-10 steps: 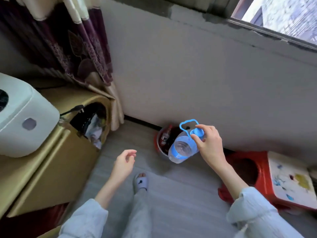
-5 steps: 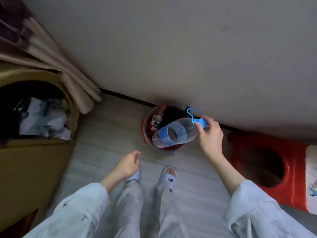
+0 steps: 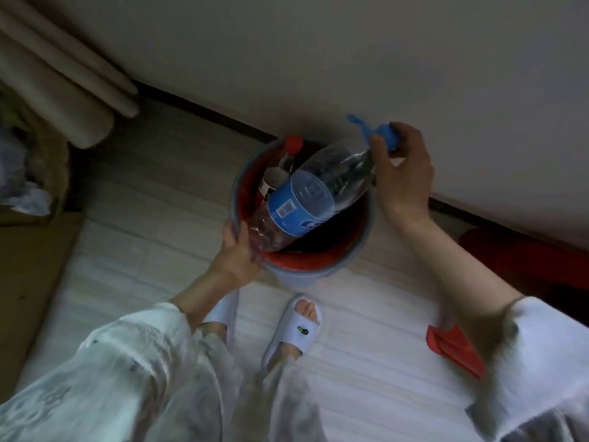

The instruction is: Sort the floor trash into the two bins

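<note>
The right hand (image 3: 402, 173) pinches the blue cap end of a large clear plastic bottle (image 3: 306, 199) with a blue label, which lies slanted across the mouth of the red-lined bin (image 3: 357, 247) by the wall. The left hand (image 3: 237, 250) curls over the bin's near rim, touching the bottle's base. A red-capped bottle (image 3: 290, 151) stands inside the bin.

Head camera (only view) looks steeply down — close above floor (image 3: 366, 330).

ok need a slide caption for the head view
Right hand lowers a large clear plastic bottle by its blue cap into the red-lined bin while the left hand steadies its base.
</note>
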{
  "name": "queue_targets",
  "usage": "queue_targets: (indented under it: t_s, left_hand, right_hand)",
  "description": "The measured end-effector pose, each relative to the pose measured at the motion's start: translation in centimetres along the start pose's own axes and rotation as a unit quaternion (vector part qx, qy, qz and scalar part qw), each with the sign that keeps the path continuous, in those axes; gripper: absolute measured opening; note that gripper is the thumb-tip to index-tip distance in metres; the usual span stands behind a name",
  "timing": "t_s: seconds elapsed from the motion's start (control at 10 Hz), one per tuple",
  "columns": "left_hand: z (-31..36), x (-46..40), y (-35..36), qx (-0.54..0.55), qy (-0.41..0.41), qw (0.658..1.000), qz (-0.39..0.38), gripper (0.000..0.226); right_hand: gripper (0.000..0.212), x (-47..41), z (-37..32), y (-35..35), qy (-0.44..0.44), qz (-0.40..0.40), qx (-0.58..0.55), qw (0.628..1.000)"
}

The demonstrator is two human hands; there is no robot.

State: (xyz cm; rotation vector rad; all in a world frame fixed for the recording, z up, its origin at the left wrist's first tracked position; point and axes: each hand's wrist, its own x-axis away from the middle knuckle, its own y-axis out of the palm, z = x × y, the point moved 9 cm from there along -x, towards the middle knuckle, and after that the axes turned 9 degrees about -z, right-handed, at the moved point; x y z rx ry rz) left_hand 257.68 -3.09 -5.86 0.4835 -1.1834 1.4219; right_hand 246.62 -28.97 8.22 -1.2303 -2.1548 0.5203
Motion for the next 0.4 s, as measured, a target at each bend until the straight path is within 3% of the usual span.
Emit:
queue_targets:
  t_s: [0.2,0.4]
  left_hand:
    - [0.0,1.0,0.3,-0.011,-0.006,1.0,0.0,0.083]
    - [1.7,2.2,-2.3,-0.037,0.005,0.999,-0.012,0.074]
  right_hand:
    - [0.034,0.5,1.5,0.1,0.041,0.048,-0.075,0.995]
    - [0.043,2.5,4.2,-1.4,0.152,-0.006,-0.035,0.988]
